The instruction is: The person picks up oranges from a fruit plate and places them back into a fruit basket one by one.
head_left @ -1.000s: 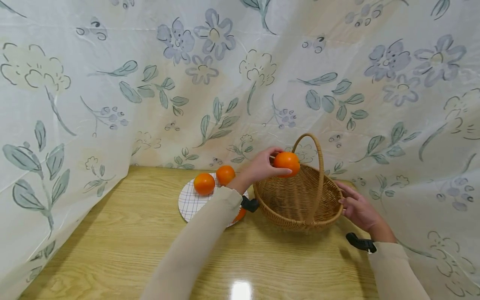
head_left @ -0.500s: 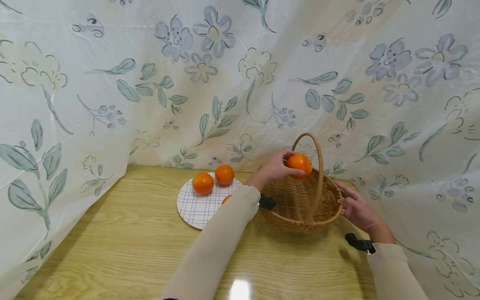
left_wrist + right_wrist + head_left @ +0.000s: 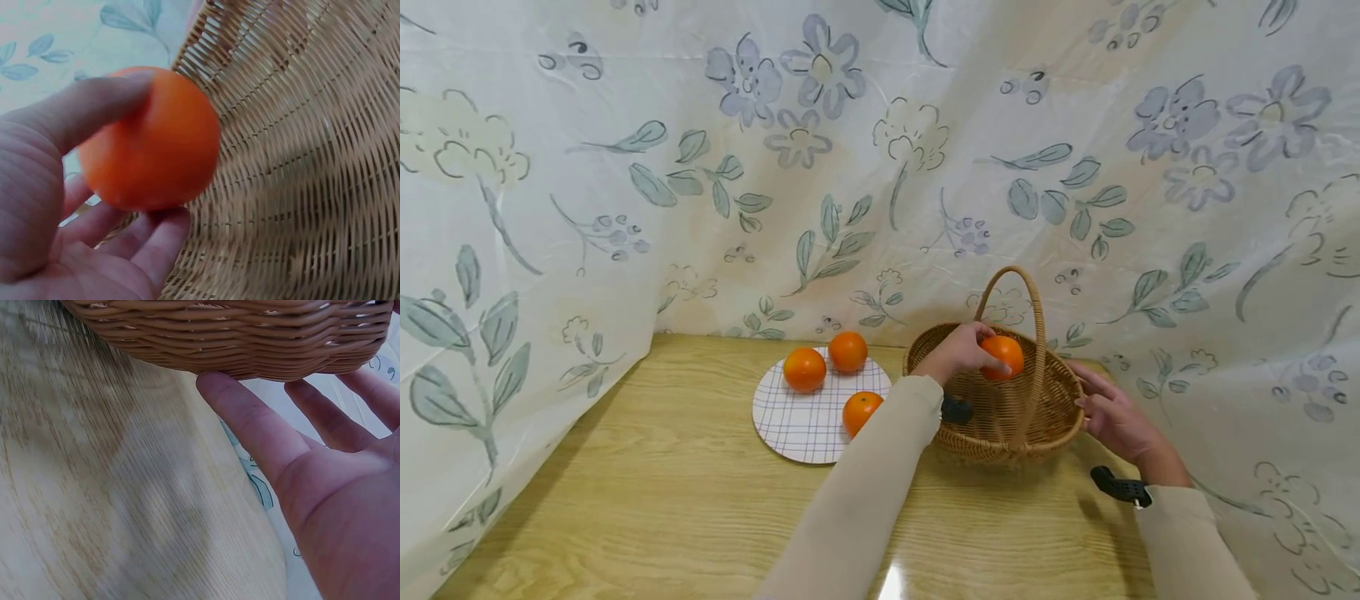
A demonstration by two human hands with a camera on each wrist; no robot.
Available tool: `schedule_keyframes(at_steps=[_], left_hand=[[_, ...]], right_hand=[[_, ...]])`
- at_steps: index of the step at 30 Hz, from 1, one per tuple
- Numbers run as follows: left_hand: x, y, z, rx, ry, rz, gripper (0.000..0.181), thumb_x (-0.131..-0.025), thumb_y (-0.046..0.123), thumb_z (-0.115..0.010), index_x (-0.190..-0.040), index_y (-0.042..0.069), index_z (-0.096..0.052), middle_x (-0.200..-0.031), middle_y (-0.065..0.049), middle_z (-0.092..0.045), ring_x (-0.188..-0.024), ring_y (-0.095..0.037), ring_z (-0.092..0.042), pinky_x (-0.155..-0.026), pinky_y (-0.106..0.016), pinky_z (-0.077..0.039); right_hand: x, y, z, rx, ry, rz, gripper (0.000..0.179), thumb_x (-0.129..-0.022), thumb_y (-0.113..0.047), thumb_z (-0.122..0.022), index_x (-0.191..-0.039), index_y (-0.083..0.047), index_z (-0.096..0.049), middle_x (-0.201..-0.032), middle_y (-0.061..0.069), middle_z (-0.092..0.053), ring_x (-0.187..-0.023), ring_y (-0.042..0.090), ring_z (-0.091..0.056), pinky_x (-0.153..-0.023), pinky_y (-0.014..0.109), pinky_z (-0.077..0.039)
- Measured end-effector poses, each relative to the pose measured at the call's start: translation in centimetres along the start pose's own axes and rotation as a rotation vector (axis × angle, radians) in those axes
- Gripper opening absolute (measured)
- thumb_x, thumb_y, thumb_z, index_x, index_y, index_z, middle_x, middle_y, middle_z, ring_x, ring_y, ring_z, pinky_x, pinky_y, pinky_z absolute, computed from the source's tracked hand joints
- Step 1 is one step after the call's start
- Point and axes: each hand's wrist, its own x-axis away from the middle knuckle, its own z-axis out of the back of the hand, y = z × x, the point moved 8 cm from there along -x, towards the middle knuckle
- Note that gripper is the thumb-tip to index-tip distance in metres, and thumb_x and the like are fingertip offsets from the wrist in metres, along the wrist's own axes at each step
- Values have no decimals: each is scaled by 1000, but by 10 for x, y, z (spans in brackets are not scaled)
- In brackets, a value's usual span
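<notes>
My left hand [image 3: 964, 350] is inside the wicker basket [image 3: 925, 333], gripping a round, smooth orange [image 3: 1002, 358] between thumb and fingers. In the left wrist view the thumb presses the top of the orange [image 3: 162, 144] while the fingers curl beneath it, with the woven basket wall [image 3: 300, 156] close behind. At the basket's right side, my right hand [image 3: 1116, 417] touches the outer wall. The right wrist view shows its fairly straight fingers [image 3: 250, 425] with their tips against the woven underside of the basket [image 3: 237, 344].
A round white checked plate [image 3: 797, 429] lies left of the basket, carrying three more oranges, one of them [image 3: 861, 412] partly behind the left sleeve. The basket's tall handle [image 3: 1037, 333] arches over its middle. A floral cloth [image 3: 775, 208] hangs behind the wooden table [image 3: 662, 467].
The left hand has carried the orange rightward from the basket's left rim, then down into the basket. More of the plate and its oranges now shows. The right hand has stayed put.
</notes>
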Motion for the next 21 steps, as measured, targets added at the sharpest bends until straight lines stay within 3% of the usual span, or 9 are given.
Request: schedule_keyframes(at_steps=[6, 11, 21], left_hand=[[0, -9, -13, -13, -45, 70, 64, -81, 19, -88, -136, 11, -57, -137, -10, -60, -113, -26, -62, -97, -40, -55], [-2, -15, -16, -26, -57, 103, 64, -80, 17, -89, -135, 10, -57, -134, -10, -61, -107, -24, -62, -90, -36, -56], [1, -17, -22, 53, -65, 184, 63, -82, 11, -86, -136, 10, -54, -131, -14, -60, -107, -28, -64, -99, -49, -57]], right_hand=[[3, -2, -3, 17, -7, 5, 63, -105, 6, -33, -164, -8, -15, -145, 0, -47, -115, 14, -66, -86, 31, -61], [0, -1, -5, 42, 8, -11, 63, -105, 6, -34, -164, -9, -17, -145, -1, -46, -116, 13, -65, -86, 30, -60], [2, 0, 1, 56, 57, -32, 66, -105, 5, -36, -165, -7, -12, -145, -1, -45, -114, 13, -65, -83, 30, -61]])
